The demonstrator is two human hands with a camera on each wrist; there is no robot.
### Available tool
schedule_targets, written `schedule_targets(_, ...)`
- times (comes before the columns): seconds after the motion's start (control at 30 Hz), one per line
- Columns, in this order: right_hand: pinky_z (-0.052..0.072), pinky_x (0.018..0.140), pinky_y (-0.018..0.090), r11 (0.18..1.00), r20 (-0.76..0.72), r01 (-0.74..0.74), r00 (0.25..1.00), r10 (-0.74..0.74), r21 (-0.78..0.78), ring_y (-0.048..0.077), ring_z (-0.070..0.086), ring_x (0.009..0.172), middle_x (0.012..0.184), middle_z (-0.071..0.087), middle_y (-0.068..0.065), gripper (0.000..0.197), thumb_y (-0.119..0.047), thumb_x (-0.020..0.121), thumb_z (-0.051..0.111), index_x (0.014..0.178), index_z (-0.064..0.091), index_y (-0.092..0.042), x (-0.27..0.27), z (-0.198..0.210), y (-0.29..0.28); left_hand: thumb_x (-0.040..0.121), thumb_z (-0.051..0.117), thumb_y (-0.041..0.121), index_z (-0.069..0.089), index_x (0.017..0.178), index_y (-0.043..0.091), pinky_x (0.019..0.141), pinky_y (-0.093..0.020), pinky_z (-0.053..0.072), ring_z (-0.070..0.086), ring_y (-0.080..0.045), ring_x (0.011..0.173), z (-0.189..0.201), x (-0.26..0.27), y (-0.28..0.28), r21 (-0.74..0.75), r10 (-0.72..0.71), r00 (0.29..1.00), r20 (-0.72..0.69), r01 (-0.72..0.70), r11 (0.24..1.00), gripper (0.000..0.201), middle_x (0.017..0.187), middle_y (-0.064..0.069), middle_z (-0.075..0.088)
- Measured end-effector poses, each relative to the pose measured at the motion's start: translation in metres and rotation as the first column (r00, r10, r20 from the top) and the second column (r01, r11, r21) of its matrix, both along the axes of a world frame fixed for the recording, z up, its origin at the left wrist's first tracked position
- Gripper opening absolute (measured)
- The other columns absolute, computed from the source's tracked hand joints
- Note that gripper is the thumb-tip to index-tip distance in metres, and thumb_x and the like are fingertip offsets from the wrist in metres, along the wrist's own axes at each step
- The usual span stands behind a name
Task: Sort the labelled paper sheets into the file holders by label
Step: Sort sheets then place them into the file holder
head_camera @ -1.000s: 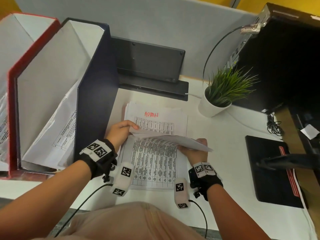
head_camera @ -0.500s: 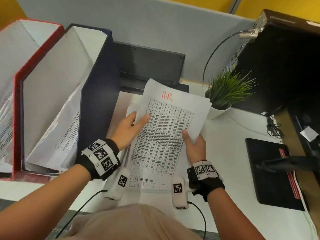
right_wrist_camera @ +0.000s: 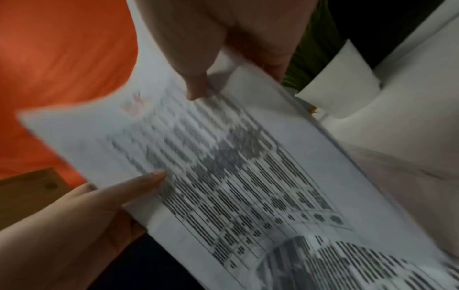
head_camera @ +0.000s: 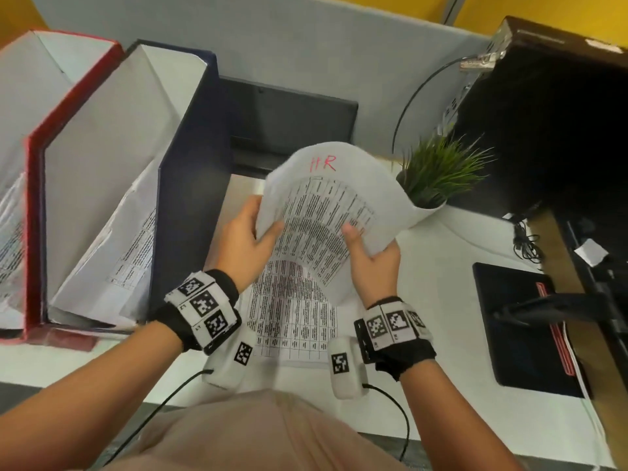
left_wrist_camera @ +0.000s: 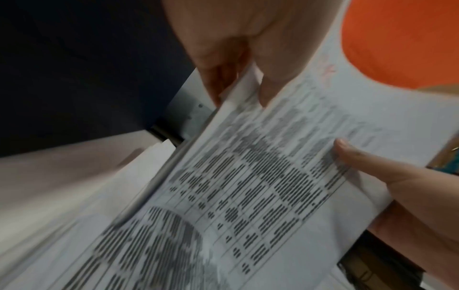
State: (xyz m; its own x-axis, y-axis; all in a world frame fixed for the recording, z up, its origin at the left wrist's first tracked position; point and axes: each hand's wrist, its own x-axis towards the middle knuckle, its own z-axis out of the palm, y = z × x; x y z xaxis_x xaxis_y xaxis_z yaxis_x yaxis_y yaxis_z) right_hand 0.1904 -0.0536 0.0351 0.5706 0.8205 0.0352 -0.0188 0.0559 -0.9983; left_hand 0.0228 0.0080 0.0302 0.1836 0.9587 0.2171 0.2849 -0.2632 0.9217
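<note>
both hands pinching: left hand [head_camera: 249,237], right hand [head_camera: 372,258] | hr sheet [head_camera: 334,212] lifting clear above desk [head_camera: 441,266] stack | keeping it taut, matching holders' [head_camera: 102,185] labels, unreadable here, at left edge

Both forearms reach up from the bottom of the head view to mid-frame, wrists banded, where the left hand [head_camera: 249,239] pinches the left edge of the HR sheet [head_camera: 326,212] between thumb and fingers and the right hand [head_camera: 372,263] pinches its right edge, thumb on top.
</note>
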Motion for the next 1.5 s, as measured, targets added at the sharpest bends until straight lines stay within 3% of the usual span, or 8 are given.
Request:
schedule_targets(0.2, 0.054, 0.082, 0.017, 0.999, 0.02, 0.039, 0.999, -0.04, 0.036, -0.003, 0.065, 0.094, 0.091, 0.068, -0.021, 0.022, -0.017, 0.08, 0.071, 0.096, 0.063, -0.03, 0.005, -0.01, 0.005, 0.088, 0.061, 0.027, 0.063, 0.107, 0.032, 0.067, -0.005, 0.048, 0.061, 0.014, 0.081, -0.007, -0.003, 0.008, -0.03, 0.116, 0.992, 0.058, -0.114, 0.993, 0.02, 0.083, 0.03, 0.063)
schedule_targets(0.47, 0.039, 0.066, -0.007, 0.998, 0.101, 0.029, 0.995, -0.023, -0.06, -0.021, 0.054, 0.082, 0.093, 0.056, -0.026, 0.035, -0.012, 0.085, 0.066, 0.119, 0.058, -0.006, 0.003, -0.02, 0.013, 0.087, 0.063, 0.017, 0.066, 0.094, 0.007, 0.055, -0.011, 0.046, 0.059, -0.014, 0.07, -0.002, 0.011, 0.013, -0.244, 0.11, 0.994, -0.013, -0.11, 0.964, 0.012, 0.075, 0.0, 0.063)
schedule_targets(0.63, 0.044, 0.072, -0.002, 1.0, 0.095, -0.006, 0.995, 0.008, -0.018, -0.022, 0.055, 0.084, 0.096, 0.059, -0.025, 0.031, -0.016, 0.084, 0.067, 0.114, 0.058, -0.021, 0.01, 0.004, 0.021, 0.087, 0.063, 0.019, 0.065, 0.089, 0.011, 0.067, -0.031, 0.055, 0.064, -0.021, 0.074, 0.038, 0.006, 0.021, -0.192, 0.103, 0.993, -0.049, -0.11, 0.975, 0.009, 0.085, -0.011, 0.069)
schedule_targets(0.9, 0.051, 0.059, 0.017, 0.976, 0.145, -0.182, 0.969, 0.199, -0.123, 0.016, 0.062, 0.076, 0.095, 0.064, 0.007, 0.038, -0.052, 0.083, 0.042, 0.105, 0.054, -0.024, 0.022, -0.016, 0.006, 0.087, 0.064, 0.018, 0.043, 0.063, 0.015, 0.036, -0.012, 0.032, 0.037, 0.0, 0.033, 0.113, -0.066, 0.025, -0.124, 0.122, 0.989, -0.087, -0.132, 0.983, 0.032, 0.043, 0.013, 0.042)
schedule_targets(1.03, 0.053, 0.081, 0.039, 0.933, 0.246, -0.139, 0.942, 0.228, -0.331, 0.028, 0.062, 0.089, 0.103, 0.063, 0.013, 0.03, -0.039, 0.086, 0.055, 0.111, 0.052, -0.022, 0.032, -0.057, -0.007, 0.084, 0.067, 0.023, 0.063, 0.099, 0.009, 0.075, -0.033, 0.055, 0.066, -0.012, 0.081, 0.143, -0.132, 0.024, -0.086, 0.262, 0.962, -0.074, -0.268, 0.96, 0.021, 0.091, -0.002, 0.069)
schedule_targets(1.33, 0.034, 0.059, -0.005, 0.865, 0.39, -0.001, 0.892, 0.228, -0.501, 0.022, 0.05, 0.069, 0.092, 0.057, 0.016, 0.045, -0.014, 0.07, 0.079, 0.11, 0.06, -0.007, 0.035, -0.1, -0.021, 0.074, 0.075, 0.028, 0.066, 0.092, 0.026, 0.069, -0.024, 0.049, 0.065, -0.003, 0.08, 0.16, -0.269, 0.027, -0.177, 0.516, 0.816, -0.26, -0.565, 0.806, 0.019, 0.084, 0.012, 0.07)
schedule_targets(1.43, 0.04, 0.078, 0.003, 0.846, 0.452, 0.022, 0.853, 0.262, -0.532, 0.014, 0.053, 0.077, 0.099, 0.057, 0.02, 0.061, -0.013, 0.062, 0.085, 0.116, 0.059, -0.004, 0.028, -0.1, -0.021, 0.073, 0.076, 0.026, 0.066, 0.1, 0.017, 0.075, -0.033, 0.047, 0.064, -0.016, 0.084, 0.145, -0.29, 0.038, -0.196, 0.49, 0.739, -0.463, -0.624, 0.756, 0.03, 0.094, 0.0, 0.069)
schedule_targets(1.5, 0.046, 0.098, 0.036, 0.817, 0.474, 0.038, 0.829, 0.296, -0.575, 0.028, 0.059, 0.094, 0.109, 0.057, 0.024, 0.073, -0.016, 0.057, 0.088, 0.122, 0.057, -0.004, 0.024, -0.097, -0.022, 0.072, 0.078, 0.024, 0.066, 0.103, 0.009, 0.077, -0.035, 0.05, 0.064, -0.024, 0.086, 0.133, -0.293, 0.046, -0.17, 0.441, 0.677, -0.59, -0.638, 0.751, 0.036, 0.097, -0.008, 0.068)
